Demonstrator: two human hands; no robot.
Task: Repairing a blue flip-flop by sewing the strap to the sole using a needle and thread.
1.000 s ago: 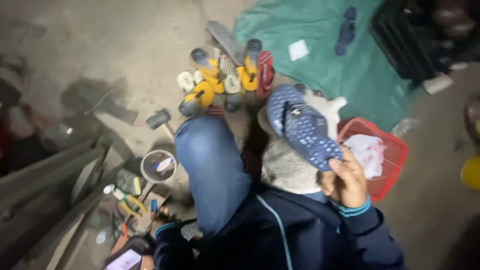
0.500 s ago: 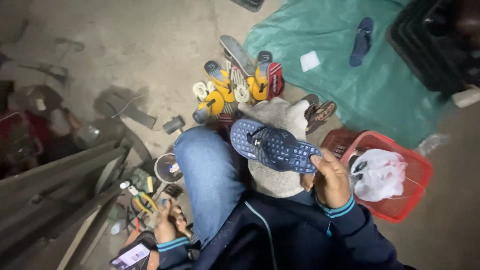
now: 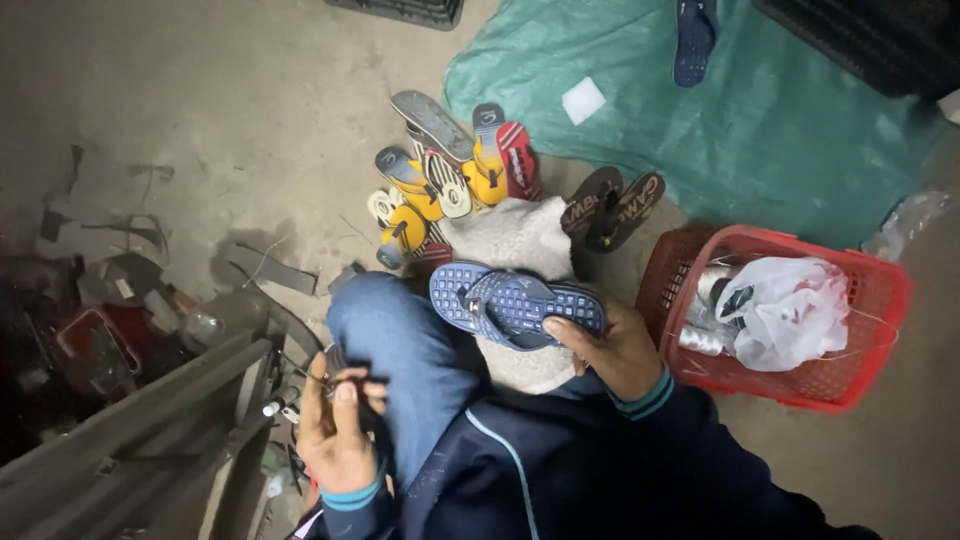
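The right hand [image 3: 618, 352] grips a blue flip-flop [image 3: 515, 305] by 1 end, thumb pressed on the strap side and fingers curled beneath. The flip-flop lies above the bent knee in blue jeans [image 3: 400, 345], strap side up, its long axis running almost level, the free end pointing left from the hand. The left hand [image 3: 338, 432], left of the knee, pinches a small thin metal tool [image 3: 318, 378] between closed fingers. A red basket [image 3: 860, 372] sits right of the knee; a pile of flip-flops [image 3: 450, 175] lies beyond it.
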